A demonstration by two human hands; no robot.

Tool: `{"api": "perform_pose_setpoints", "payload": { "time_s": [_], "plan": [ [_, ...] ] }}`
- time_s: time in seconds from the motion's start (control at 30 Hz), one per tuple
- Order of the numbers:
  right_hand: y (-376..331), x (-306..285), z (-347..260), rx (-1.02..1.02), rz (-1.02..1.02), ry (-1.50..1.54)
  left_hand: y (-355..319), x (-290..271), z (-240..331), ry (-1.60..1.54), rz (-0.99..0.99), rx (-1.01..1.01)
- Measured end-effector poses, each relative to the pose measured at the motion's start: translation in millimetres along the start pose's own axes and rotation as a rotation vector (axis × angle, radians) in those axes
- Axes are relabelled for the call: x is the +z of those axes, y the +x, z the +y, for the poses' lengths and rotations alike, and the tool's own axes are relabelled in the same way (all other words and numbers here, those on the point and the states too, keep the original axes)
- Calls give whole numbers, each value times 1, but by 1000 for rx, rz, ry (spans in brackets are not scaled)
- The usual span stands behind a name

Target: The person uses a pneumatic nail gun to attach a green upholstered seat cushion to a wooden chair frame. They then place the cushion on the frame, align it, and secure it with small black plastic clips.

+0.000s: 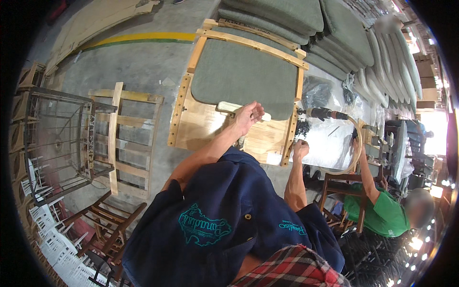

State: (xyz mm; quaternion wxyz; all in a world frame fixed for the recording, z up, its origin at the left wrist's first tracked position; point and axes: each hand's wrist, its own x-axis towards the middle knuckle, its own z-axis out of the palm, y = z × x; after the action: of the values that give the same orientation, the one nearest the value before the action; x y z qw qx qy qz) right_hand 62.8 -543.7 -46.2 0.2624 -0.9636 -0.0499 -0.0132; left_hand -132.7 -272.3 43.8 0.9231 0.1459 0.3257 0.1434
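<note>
My left hand [249,117] is over a cream-coloured bar [229,108] with a handle-like part below it. Its fingers are loosely curled and apart, and they do not visibly wrap round the bar. The bar lies across the lower edge of a grey-green upholstered panel [246,67], set in a wooden frame [180,112] on a board. My right hand [300,149] is closed beside the frame's right rail, close to a heap of small dark pieces [302,128], perhaps screws. What its fingers hold, if anything, is hidden. A power driver [324,114] lies just beyond that heap.
Stacked grey-green panels [282,19] stand at the far side and right. A hose [359,143] loops across the plastic-covered surface [330,153]. A co-worker in a green shirt [382,210] reaches in at right. Wooden pallet [131,143], metal cart [62,138] and chairs [107,215] stand left.
</note>
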Motion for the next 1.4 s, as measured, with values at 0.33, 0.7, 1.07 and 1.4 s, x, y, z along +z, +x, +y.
{"api": "perform_pose_setpoints", "payload": {
  "time_s": [0.33, 0.7, 1.07, 1.4],
  "plan": [
    [-63, -30, -194, -294, -360, 506, 1, 0, 4, -36, 22, -10],
    [-77, -22, -192, -209, -533, 687, 22, -14, 31, 42, 48, 193],
    [-72, -44, -115, -103, -388, 462, 81, 1, 81, 2041, 55, 908],
    [70, -49, -7, -168, -88, 415, 71, -23, 91, 2172, 161, 900]
  ]
}}
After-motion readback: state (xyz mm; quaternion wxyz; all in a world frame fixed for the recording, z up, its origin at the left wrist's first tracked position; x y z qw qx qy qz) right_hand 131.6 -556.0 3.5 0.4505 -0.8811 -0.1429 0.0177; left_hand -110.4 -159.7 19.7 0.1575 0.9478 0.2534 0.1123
